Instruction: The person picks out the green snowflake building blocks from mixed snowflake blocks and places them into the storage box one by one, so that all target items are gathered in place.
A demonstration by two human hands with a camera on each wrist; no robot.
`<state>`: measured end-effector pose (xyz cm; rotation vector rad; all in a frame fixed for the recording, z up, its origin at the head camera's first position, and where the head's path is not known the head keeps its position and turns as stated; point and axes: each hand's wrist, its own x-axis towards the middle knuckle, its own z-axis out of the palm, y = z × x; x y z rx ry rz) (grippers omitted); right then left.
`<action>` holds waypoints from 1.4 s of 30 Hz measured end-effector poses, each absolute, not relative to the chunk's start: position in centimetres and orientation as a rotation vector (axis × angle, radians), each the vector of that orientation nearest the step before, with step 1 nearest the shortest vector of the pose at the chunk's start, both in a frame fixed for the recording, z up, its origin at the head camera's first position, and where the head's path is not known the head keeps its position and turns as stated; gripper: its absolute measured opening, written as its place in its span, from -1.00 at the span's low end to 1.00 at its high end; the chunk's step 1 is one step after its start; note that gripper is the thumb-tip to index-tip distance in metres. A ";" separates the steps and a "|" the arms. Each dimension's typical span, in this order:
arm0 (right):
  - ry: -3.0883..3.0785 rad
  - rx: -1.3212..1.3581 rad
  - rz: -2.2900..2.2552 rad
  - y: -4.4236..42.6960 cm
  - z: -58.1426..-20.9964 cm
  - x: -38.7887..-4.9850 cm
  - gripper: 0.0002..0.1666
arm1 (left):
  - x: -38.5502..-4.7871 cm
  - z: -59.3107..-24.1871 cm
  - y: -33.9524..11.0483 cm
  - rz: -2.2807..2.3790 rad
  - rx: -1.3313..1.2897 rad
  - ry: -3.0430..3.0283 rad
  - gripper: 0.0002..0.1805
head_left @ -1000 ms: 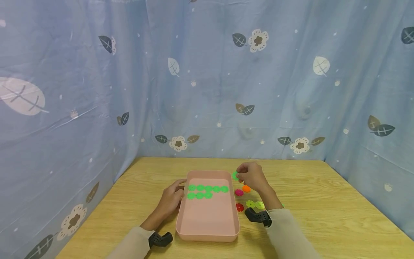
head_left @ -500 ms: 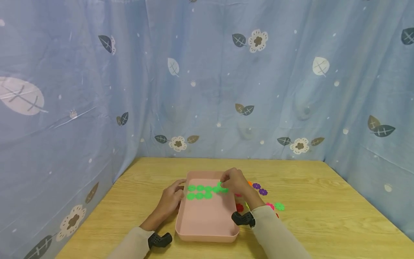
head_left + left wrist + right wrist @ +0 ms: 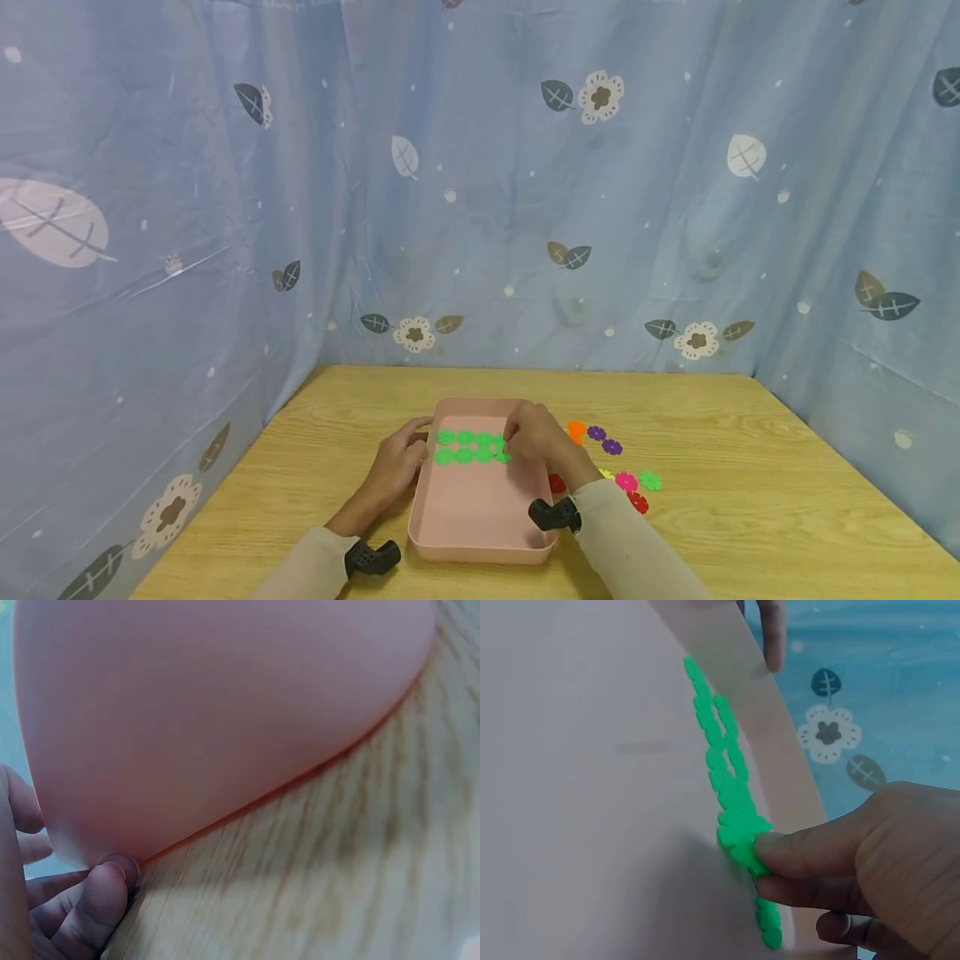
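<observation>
A shallow pink tray (image 3: 480, 517) lies on the wooden table. Inside it are two rows of bright green flower-shaped plastic discs (image 3: 465, 437), near the far end. With thumb and finger my right hand (image 3: 538, 435) pinches one green flower-shaped disc (image 3: 742, 841) by its edge, low over the tray at the right end of the nearer row. In the head view this hand hides part of both rows. My left hand (image 3: 397, 460) rests against the tray's left side, with fingertips (image 3: 105, 892) touching the outside of the wall near its bottom edge.
Right of the tray lie loose flower discs: orange (image 3: 576, 429), purple (image 3: 603, 441), pink (image 3: 626, 482), red (image 3: 637, 502) and green (image 3: 650, 481). Another red disc (image 3: 557, 483) sits close to the tray wall. A blue patterned curtain (image 3: 510, 208) hangs behind the table.
My right hand has carried a green disc from the table right of the tray over the rim, then nearer me to the second row. My left hand has stayed at the tray's side.
</observation>
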<state>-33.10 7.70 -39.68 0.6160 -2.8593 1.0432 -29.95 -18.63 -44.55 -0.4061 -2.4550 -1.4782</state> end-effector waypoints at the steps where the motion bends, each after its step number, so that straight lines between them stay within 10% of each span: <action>1: -2.864 0.629 1.016 7.7 -39.7 -33.1 -0.89 | -30.0 -44.5 -18.6 -1.472 -0.407 -2.455 -0.43; 18: -2.826 0.720 0.760 7.2 -39.7 -34.3 -0.60 | -30.3 -43.8 -18.8 -1.501 -0.376 -2.451 -0.43; 42: -2.806 0.744 0.853 8.3 -38.0 -32.8 -0.81 | -29.9 -44.6 -18.4 -1.479 -0.407 -2.449 -0.44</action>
